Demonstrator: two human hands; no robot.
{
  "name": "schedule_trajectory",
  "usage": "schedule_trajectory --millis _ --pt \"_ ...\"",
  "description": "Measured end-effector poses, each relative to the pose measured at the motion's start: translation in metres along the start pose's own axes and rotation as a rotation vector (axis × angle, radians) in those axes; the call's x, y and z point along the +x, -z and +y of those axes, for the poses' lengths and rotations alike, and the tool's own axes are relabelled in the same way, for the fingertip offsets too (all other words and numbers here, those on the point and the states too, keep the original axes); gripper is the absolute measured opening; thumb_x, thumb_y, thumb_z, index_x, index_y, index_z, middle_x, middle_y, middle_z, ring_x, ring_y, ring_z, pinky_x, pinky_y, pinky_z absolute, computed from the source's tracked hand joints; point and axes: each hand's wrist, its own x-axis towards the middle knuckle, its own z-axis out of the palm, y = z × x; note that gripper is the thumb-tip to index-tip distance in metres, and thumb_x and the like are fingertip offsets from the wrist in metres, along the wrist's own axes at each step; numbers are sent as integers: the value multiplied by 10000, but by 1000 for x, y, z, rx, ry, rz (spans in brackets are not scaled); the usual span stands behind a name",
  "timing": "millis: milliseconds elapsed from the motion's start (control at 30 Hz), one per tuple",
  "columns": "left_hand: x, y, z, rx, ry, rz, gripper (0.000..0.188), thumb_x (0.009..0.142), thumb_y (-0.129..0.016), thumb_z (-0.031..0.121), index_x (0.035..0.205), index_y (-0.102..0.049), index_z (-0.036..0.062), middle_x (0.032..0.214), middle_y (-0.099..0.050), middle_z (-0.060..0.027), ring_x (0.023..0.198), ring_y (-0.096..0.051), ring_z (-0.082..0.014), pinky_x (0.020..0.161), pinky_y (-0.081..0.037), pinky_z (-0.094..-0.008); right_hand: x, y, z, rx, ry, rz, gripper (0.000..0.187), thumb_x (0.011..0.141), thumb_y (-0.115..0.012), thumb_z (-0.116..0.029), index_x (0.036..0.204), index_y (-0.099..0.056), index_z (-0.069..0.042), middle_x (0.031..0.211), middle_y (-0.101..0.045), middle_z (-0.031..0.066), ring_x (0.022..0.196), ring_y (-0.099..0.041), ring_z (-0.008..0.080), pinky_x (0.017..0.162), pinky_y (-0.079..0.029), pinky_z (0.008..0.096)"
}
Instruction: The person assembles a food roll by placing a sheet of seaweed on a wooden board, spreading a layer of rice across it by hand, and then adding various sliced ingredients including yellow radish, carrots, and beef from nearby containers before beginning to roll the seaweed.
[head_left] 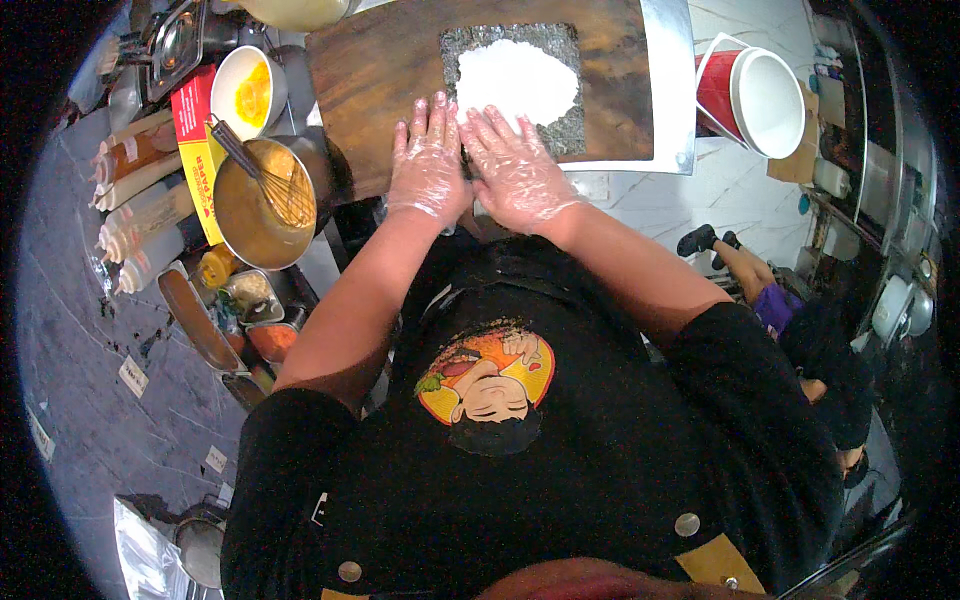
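On a mottled brown board, the film-gloved left hand and right hand are being held flat, side by side, at the near edge of a white mound, nothing being gripped; light, even pressure is probably being required. Rounded and rice-like, the mound is being supported by a dark, crinkled, squarish sheet.
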Motion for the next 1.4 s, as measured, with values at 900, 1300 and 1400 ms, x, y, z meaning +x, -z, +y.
schedule_trajectory --millis 900,1300,1400 --pt "-9 -15 4 -16 8 60 874 1047 -601 316 1785 -221 41 1880 -121 -180 1739 -85 -393 1392 -96 -577 -4 -10 -10 -13 -119 112 823 1016 -654 -327 1710 -371 12 1802 -324 236 1678 -270 472 1336 -206 688" --pt "-10 -26 -1 -41 6 125 827 1077 -536 327 1785 -220 40 1881 -140 -156 1741 -95 -360 1402 -73 -544 17 -22 -22 -104 -143 127 779 1051 -580 -299 1738 -349 -14 1823 -310 199 1694 -263 412 1358 -178 646" --pt "-10 -26 1 16 17 102 837 1073 -545 324 1785 -215 36 1882 -133 -154 1742 -91 -357 1403 -65 -539 14 -26 -22 -173 -136 107 782 1053 -585 -306 1739 -348 -17 1829 -299 193 1703 -242 403 1363 -168 639"
